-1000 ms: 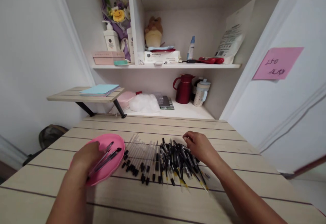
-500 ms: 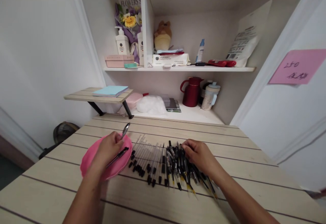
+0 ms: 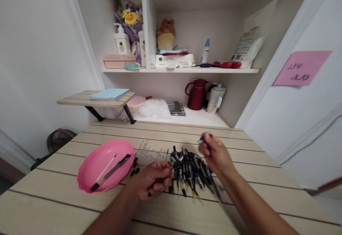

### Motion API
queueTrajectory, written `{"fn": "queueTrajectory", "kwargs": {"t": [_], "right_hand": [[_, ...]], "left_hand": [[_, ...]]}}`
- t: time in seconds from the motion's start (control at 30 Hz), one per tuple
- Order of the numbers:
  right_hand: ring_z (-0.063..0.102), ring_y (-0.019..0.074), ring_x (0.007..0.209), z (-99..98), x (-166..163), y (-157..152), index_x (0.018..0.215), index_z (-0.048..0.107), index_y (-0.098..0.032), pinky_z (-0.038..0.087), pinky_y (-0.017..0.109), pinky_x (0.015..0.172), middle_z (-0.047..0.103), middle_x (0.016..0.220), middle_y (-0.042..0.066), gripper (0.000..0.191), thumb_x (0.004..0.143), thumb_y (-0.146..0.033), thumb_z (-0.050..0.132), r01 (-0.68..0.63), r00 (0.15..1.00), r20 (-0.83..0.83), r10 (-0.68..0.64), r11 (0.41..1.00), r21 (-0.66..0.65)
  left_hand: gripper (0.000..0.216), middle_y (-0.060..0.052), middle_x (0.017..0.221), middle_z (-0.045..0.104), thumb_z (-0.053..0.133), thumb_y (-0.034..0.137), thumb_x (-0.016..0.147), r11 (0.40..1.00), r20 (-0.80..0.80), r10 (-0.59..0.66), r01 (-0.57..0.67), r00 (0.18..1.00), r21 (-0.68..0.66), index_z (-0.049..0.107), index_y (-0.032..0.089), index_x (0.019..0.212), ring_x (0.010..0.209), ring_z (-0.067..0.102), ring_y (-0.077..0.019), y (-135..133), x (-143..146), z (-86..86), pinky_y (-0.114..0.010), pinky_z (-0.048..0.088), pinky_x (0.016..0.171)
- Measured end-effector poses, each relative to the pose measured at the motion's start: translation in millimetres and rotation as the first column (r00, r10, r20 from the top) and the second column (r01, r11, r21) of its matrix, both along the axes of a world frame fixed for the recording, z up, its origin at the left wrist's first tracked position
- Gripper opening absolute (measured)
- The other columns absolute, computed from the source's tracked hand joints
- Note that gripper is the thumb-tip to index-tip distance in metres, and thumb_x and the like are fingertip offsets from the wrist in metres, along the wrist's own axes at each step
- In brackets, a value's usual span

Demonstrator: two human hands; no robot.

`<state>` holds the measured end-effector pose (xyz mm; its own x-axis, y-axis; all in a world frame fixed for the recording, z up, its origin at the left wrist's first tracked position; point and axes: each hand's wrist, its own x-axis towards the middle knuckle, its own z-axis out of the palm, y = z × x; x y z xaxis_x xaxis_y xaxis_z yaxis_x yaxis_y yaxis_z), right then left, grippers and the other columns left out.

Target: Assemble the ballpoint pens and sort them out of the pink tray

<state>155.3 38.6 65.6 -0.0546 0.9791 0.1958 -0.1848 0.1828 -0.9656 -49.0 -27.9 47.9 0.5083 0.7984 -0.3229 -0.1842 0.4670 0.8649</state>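
Note:
A heap of black-capped clear pens lies across the middle of the wooden table. My left hand is closed round a pen at the left side of the heap, over a row of pens there. My right hand is raised a little above the heap's far right side and pinches a small dark pen part. A pink dish to the left holds two or three pens.
A small raised wooden stand with blue notebooks sits at the table's back left. Behind the table, shelves hold a red jug, a cup, bottles, a plush toy and a flower bouquet. A pink note is stuck on the door at right.
My left hand left the pink dish, where a pen now lies, and moved right to grip a pen in the heap. My right hand lifted off the heap holding a small part.

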Motion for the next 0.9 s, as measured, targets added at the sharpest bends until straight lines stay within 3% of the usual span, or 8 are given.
{"fn": "queueTrajectory", "kwargs": {"t": [0.07, 0.13, 0.23, 0.4, 0.5, 0.63, 0.8, 0.9], "right_hand": [[0.028, 0.0059, 0.039, 3.9, 15, 9, 0.071, 0.042, -0.020, 0.022, 0.021, 0.039, 0.036, 0.051, -0.006, 0.028, 0.073, -0.047, 0.048, 0.032, 0.997, 0.065, -0.034, 0.999, 0.032], [0.035, 0.0066, 0.040, -0.2, 20, 14, 0.071, 0.046, -0.018, 0.026, 0.020, 0.040, 0.042, 0.051, -0.005, 0.027, 0.072, -0.045, 0.052, -0.050, 0.963, 0.264, 0.054, 0.998, -0.023], [0.043, 0.0084, 0.040, -15.6, 9, 13, 0.076, 0.051, -0.016, 0.030, 0.021, 0.040, 0.049, 0.053, -0.004, 0.024, 0.071, -0.040, 0.053, -0.137, 0.793, 0.578, 0.193, 0.981, -0.140], [0.055, 0.0150, 0.061, -30.9, -7, 8, 0.085, 0.057, -0.016, 0.036, 0.024, 0.056, 0.060, 0.067, 0.003, 0.025, 0.069, -0.035, 0.056, -0.071, 0.464, 0.885, -0.031, 0.995, 0.073], [0.057, 0.0172, 0.070, -29.1, -4, 9, 0.086, 0.058, -0.015, 0.037, 0.025, 0.062, 0.063, 0.073, 0.007, 0.025, 0.073, -0.036, 0.052, -0.075, 0.399, 0.915, -0.063, 0.992, 0.101], [0.056, 0.0144, 0.064, -24.0, -1, 8, 0.071, 0.055, -0.016, 0.037, 0.024, 0.060, 0.062, 0.068, 0.005, 0.025, 0.081, -0.033, 0.039, -0.054, 0.498, 0.863, -0.089, 0.990, 0.134], [0.043, 0.0072, 0.035, -24.3, -16, -4, 0.062, 0.045, -0.017, 0.027, 0.019, 0.036, 0.051, 0.047, -0.004, 0.033, 0.076, -0.047, 0.043, -0.207, 0.790, 0.532, 0.305, 0.949, -0.236], [0.039, 0.0051, 0.033, -28.4, -26, -10, 0.062, 0.045, -0.017, 0.023, 0.016, 0.034, 0.045, 0.041, -0.007, 0.030, 0.066, -0.044, 0.058, -0.238, 0.874, 0.350, 0.336, 0.925, -0.295]], "left_hand": [[0.021, 0.005, 0.054, 0.047, 0.057, 0.033, 0.070, 1.000, 0.030, 0.026, -0.026, 0.999, -0.012, 0.048, 0.015, 0.077, 0.030, 0.025, 0.0006, 2, -5, -3.5, -0.014, 0.011, 0.029], [0.025, 0.006, 0.054, 0.048, 0.059, 0.033, 0.069, 0.997, 0.032, 0.070, -0.070, 0.997, 0.012, 0.050, 0.015, 0.084, 0.029, 0.030, 0.0000, 4, -3, -8.9, -0.014, 0.015, 0.029], [0.032, 0.006, 0.053, 0.050, 0.059, 0.033, 0.069, 0.993, 0.014, 0.115, -0.116, 0.993, 0.028, 0.050, 0.015, 0.094, 0.030, 0.035, -0.0014, 6, 2, -16.6, -0.014, 0.019, 0.029], [0.032, 0.006, 0.054, 0.050, 0.058, 0.032, 0.069, 0.981, -0.018, 0.181, -0.179, 0.983, 0.072, 0.050, 0.014, 0.094, 0.031, 0.039, -0.0021, 8, 6, -23.5, -0.014, 0.022, 0.030], [0.031, 0.006, 0.052, 0.050, 0.057, 0.032, 0.069, 0.979, -0.078, 0.188, -0.180, 0.979, 0.091, 0.049, 0.014, 0.094, 0.031, 0.040, -0.0025, 8, 8, -27.0, -0.013, 0.021, 0.030], [0.032, 0.006, 0.053, 0.052, 0.056, 0.031, 0.070, 0.978, -0.145, 0.201, -0.190, 0.969, 0.091, 0.049, 0.015, 0.096, 0.031, 0.042, -0.0027, 8, 13, -31.2, -0.013, 0.021, 0.030], [0.033, 0.007, 0.053, 0.053, 0.056, 0.033, 0.070, 0.962, -0.165, 0.253, -0.230, 0.953, 0.148, 0.049, 0.015, 0.096, 0.031, 0.043, -0.0029, 6, 19, -32.1, -0.013, 0.024, 0.029], [0.032, 0.006, 0.053, 0.053, 0.058, 0.033, 0.069, 0.953, -0.183, 0.255, -0.214, 0.949, 0.216, 0.050, 0.014, 0.094, 0.030, 0.043, -0.0033, 7, 22, -33.7, -0.013, 0.025, 0.028]]}}
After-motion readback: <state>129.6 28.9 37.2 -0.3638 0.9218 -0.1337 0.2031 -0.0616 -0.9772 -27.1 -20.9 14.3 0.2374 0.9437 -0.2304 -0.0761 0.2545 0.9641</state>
